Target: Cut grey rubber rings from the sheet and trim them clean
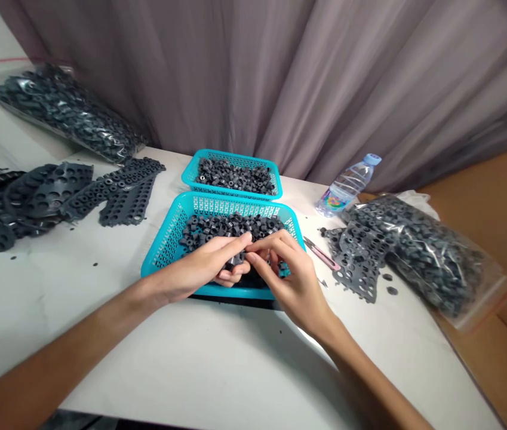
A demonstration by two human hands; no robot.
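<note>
Above the near turquoise basket (159, 266), my two hands meet. My left hand (211, 263) is curled around several small dark grey rubber pieces (235, 260), its thumb lying over them. With thumb and index finger, my right hand (291, 272) pinches at the left hand's thumb tip; whatever sits in that pinch is too small to make out. Loose dark rubber pieces (260, 226) of the same kind, some with a hole through them, fill much of this basket. Behind it stands a second turquoise basket (186, 177) with more such pieces.
Perforated dark rubber sheets (130, 200) lie at left, below a full plastic bag (69, 116). To the right are a water bottle (347, 185), pink-handled tweezers or scissors (322, 254), another perforated sheet (360, 263) and a second filled bag (441, 257). A grey curtain (235, 71) hangs behind.
</note>
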